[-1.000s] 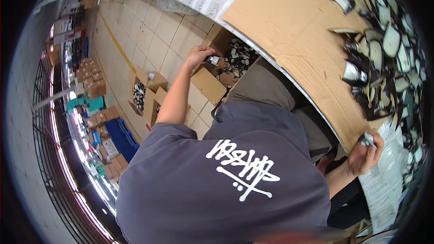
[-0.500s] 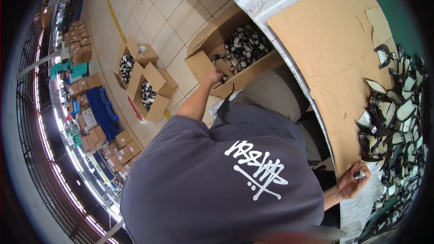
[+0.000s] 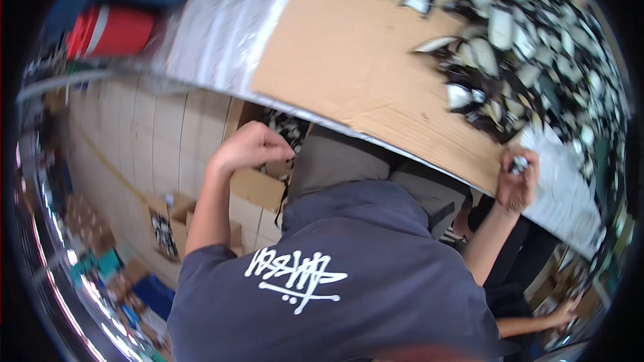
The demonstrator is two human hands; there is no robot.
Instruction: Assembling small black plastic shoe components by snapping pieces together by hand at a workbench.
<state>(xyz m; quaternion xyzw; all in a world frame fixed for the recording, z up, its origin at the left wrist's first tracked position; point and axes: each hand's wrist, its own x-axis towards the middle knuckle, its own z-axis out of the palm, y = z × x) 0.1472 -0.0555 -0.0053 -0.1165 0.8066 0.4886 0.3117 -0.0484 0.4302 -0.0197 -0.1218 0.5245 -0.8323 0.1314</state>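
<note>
My left hand (image 3: 253,146) is raised beside my knee, above the cardboard box (image 3: 258,188) on the floor. Its fingers are half bent, and nothing shows in them. In my right hand (image 3: 515,191), at the near edge of the table, the curled fingers hold a small shiny silver piece (image 3: 518,165) whose kind I cannot make out. Just beyond that hand lies a heap of black pieces with white and cream linings (image 3: 486,60), resembling shoe parts. One such piece (image 3: 419,1) lies apart on the flat cardboard sheet (image 3: 349,53).
Clear plastic wrap (image 3: 563,188) covers the table right of the cardboard. A red container (image 3: 121,30) is at the far left. Another open carton (image 3: 176,211) with similar pieces stands on the tiled floor. Another person's arm (image 3: 530,325) reaches in at lower right.
My left hand has come up out of the floor box, where it was at a dark piece. The view has swung toward the table. My right hand keeps the silver piece.
</note>
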